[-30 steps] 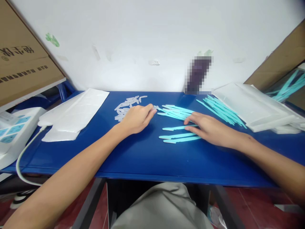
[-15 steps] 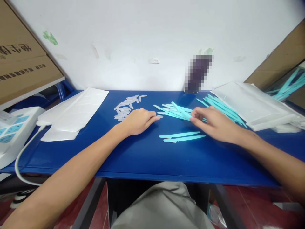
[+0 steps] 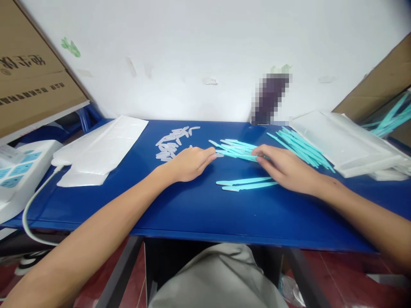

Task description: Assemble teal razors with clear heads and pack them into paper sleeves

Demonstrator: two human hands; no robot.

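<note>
My left hand (image 3: 194,163) pinches a small clear plastic cap (image 3: 219,155) between thumb and fingertips, just right of a pile of similar caps (image 3: 167,149). My right hand (image 3: 278,164) has its thumb and index finger closed on the right end of a turquoise stick (image 3: 245,158), whose left end lies near the cap. Behind and between my hands is a heap of turquoise sticks (image 3: 236,146). Two more sticks (image 3: 244,185) lie side by side in front, their right ends near my right hand. A further bundle (image 3: 302,147) lies behind my right hand.
White plastic sheets (image 3: 105,147) lie on the left of the blue table (image 3: 192,214), beside a power strip (image 3: 28,171) with a cable. Clear bags (image 3: 343,143) are at the right. Cardboard boxes (image 3: 32,77) stand at both sides, and a white wall (image 3: 176,55) rises behind.
My right hand has lowered the stick, so it now lies flatter and reaches left toward the cap in my left hand. The camera view has shifted slightly.
</note>
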